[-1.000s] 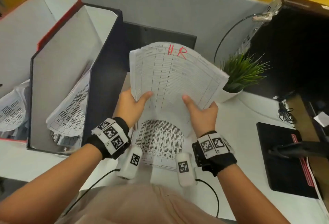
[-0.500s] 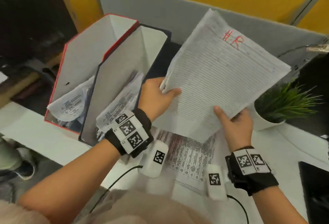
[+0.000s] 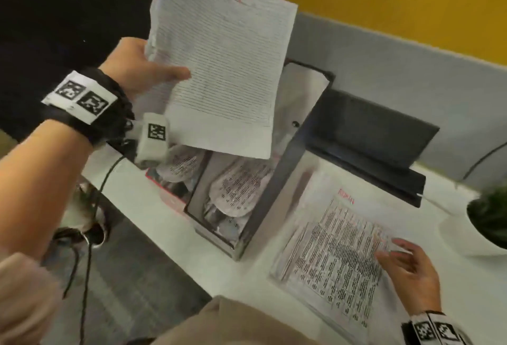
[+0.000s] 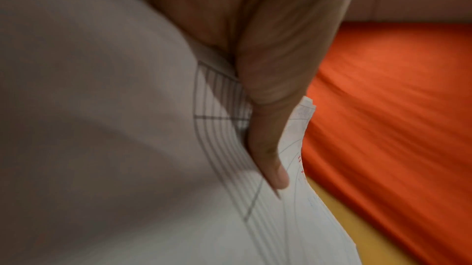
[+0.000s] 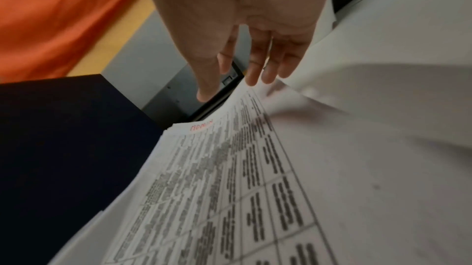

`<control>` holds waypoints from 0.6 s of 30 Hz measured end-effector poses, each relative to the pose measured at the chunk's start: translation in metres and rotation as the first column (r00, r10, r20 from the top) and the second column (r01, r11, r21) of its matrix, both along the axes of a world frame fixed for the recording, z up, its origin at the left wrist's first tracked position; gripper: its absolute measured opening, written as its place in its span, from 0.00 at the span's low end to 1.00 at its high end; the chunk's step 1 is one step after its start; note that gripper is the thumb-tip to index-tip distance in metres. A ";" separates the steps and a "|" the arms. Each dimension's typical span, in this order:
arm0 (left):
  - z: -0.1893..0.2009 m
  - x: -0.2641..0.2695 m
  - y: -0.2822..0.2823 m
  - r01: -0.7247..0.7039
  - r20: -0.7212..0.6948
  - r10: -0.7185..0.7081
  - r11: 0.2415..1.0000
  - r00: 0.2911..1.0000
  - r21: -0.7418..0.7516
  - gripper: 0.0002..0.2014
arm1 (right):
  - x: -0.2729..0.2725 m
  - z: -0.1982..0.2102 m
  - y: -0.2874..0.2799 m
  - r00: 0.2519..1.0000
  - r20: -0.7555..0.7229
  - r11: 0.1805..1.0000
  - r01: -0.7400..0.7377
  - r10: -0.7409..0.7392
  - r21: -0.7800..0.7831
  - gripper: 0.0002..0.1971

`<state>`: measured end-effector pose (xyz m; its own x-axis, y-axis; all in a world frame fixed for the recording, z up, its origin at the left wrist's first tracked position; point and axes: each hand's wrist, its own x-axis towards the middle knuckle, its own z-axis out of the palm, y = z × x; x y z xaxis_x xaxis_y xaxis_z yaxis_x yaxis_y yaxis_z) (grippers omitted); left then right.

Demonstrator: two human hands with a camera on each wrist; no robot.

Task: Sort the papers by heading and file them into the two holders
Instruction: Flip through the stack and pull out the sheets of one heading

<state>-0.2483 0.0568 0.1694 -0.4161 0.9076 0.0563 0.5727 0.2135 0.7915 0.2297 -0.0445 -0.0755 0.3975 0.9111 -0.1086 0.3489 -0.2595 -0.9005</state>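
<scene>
My left hand pinches the left edge of a lined paper bundle with a red handwritten heading, held up above the two holders. In the left wrist view the thumb presses on the bundle. The dark holder and the red holder stand side by side on the desk, each with curled printed sheets inside. My right hand is open, its fingers spread over the right edge of a printed paper stack with a red heading, which lies flat on the desk. The right wrist view shows the fingers just above the stack.
A white desk carries the holders and the stack. A black box sits behind the stack against a grey partition. A potted plant in a white pot stands at the right edge. A cable hangs off the desk's left side.
My right hand has let go of the lined bundle and dropped to the printed stack on the desk. My left hand alone has carried the bundle up and left, above the holders.
</scene>
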 end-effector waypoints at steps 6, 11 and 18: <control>-0.029 -0.022 0.026 -0.026 -0.338 -0.034 0.985 0.941 -0.170 0.31 | 0.007 -0.013 -0.008 0.944 0.329 0.961 0.073 0.019 -0.265 0.33; -0.072 -0.001 0.040 0.087 -0.433 -0.199 0.960 0.879 -0.267 0.30 | 0.003 -0.020 -0.013 0.935 0.353 0.948 0.073 0.043 -0.309 0.42; -0.109 0.022 0.056 0.184 -0.468 -0.457 0.835 0.756 -0.518 0.23 | 0.007 -0.024 -0.013 0.927 0.363 0.931 0.054 0.088 -0.362 0.45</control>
<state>-0.2260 0.1129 0.0605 -0.1123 0.9654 -0.2352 0.9693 0.1585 0.1880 0.2362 -0.0575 -0.0998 0.4577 0.8445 -0.2782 0.6429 -0.5304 -0.5526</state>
